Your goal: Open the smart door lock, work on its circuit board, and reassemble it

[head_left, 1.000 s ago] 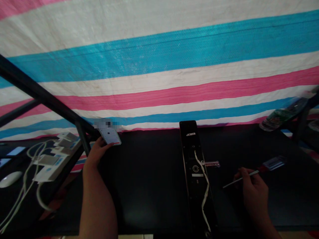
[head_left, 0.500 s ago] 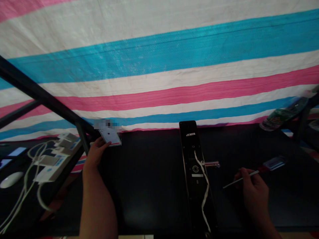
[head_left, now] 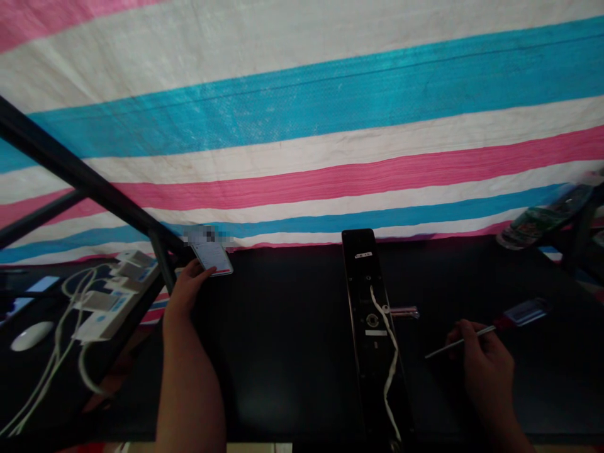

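My left hand [head_left: 191,286] reaches to the back of the dark table and grips a phone [head_left: 213,257] by its lower edge, thumb across the front. The phone's lit screen faces me; its top is blurred out. My right hand [head_left: 486,358] is closed around the metal shaft of a screwdriver [head_left: 526,313], whose clear handle with a red collar points away to the right. Between the hands lies a long black door lock panel [head_left: 361,277], back side up. A white cable [head_left: 392,358] runs down it, and a metallic lever handle [head_left: 404,312] sticks out to its right.
A white power strip [head_left: 106,314] with adapters and cables, plus a white mouse [head_left: 32,336], lie at the left beyond a black metal frame [head_left: 117,195]. A plastic bottle [head_left: 523,228] leans at the back right. Striped sheeting [head_left: 302,145] hangs behind the table.
The whole view has shifted slightly, so things appear a little farther right. The phone's screen shows different content. Both hands keep their holds.
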### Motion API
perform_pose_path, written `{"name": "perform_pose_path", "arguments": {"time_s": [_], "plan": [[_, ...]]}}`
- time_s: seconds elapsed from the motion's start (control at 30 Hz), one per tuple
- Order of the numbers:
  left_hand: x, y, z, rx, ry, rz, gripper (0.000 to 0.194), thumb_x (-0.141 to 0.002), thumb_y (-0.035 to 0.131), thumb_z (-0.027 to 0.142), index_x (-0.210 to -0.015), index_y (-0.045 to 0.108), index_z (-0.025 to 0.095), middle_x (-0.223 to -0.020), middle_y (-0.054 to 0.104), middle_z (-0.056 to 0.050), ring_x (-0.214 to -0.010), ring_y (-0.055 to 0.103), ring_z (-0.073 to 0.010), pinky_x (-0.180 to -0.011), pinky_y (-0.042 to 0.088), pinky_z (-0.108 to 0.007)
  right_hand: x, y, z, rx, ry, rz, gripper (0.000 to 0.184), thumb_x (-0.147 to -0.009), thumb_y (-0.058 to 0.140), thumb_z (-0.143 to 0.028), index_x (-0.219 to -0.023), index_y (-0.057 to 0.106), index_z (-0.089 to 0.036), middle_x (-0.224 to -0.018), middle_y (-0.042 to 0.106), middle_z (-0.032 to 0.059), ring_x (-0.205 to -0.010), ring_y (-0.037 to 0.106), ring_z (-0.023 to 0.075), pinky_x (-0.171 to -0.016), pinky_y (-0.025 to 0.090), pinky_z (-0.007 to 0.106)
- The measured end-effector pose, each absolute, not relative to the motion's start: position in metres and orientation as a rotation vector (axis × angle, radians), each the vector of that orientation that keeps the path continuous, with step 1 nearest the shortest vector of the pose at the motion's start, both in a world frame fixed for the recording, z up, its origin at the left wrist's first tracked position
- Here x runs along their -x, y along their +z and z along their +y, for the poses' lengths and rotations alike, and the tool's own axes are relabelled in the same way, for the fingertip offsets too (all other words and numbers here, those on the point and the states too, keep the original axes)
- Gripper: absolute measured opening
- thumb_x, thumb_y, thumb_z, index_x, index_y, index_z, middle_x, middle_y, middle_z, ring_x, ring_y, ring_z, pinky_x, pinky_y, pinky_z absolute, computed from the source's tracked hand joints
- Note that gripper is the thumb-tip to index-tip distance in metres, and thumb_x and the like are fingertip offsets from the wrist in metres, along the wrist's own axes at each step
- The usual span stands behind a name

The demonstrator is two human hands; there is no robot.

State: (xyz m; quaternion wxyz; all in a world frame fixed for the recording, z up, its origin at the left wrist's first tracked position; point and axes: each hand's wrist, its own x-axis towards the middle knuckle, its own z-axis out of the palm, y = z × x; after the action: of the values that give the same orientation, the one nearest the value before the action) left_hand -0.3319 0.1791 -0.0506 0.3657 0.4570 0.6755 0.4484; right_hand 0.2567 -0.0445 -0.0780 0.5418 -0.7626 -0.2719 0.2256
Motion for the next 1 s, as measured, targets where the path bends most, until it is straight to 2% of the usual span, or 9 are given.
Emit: {"name": "perform_pose_path", "arguments": {"time_s": [0.37,0.57,1.0], "plan": [[0.329,-0.051,0.18,-1.147,1.203,1.735,0.052,-0.073,0.078,0.025,-0.121,0.06,0.018,-0.112,0.076,-0.009,-0.113,0.069,-0.0283,-0.111,0.048,-0.045,-0.253,-0.072,-0.044,1.794,0.551,-0.625,0.06,-0.075,0.068,-0.077,-0.08,0.062,-0.017,-0.062,0.062,0.0012,-0.05,0.054,0.0148,-0.048,0.043,0.027],[0.334,-0.057,0.183,-1.156,1.235,1.777,0.045,-0.075,0.074,0.026,-0.118,0.063,0.018,-0.113,0.076,-0.008,-0.121,0.066,-0.0296,-0.114,0.045,-0.045,-0.252,-0.072,-0.043,1.764,0.556,-0.619,0.059,-0.074,0.069,-0.076,-0.082,0.062,-0.018,-0.063,0.062,0.0004,-0.05,0.054,0.0149,-0.047,0.043,0.027],[0.343,-0.063,0.183,-1.226,1.195,1.803,0.055,-0.069,0.078,0.034,-0.121,0.064,0.021,-0.116,0.074,-0.009,-0.122,0.065,-0.033,-0.113,0.043,-0.05,-0.255,-0.076,-0.044,1.767,0.572,-0.648,0.055,-0.08,0.066,-0.074,-0.078,0.06,-0.019,-0.061,0.061,0.0002,-0.049,0.053,0.0146,-0.048,0.043,0.027]]}}
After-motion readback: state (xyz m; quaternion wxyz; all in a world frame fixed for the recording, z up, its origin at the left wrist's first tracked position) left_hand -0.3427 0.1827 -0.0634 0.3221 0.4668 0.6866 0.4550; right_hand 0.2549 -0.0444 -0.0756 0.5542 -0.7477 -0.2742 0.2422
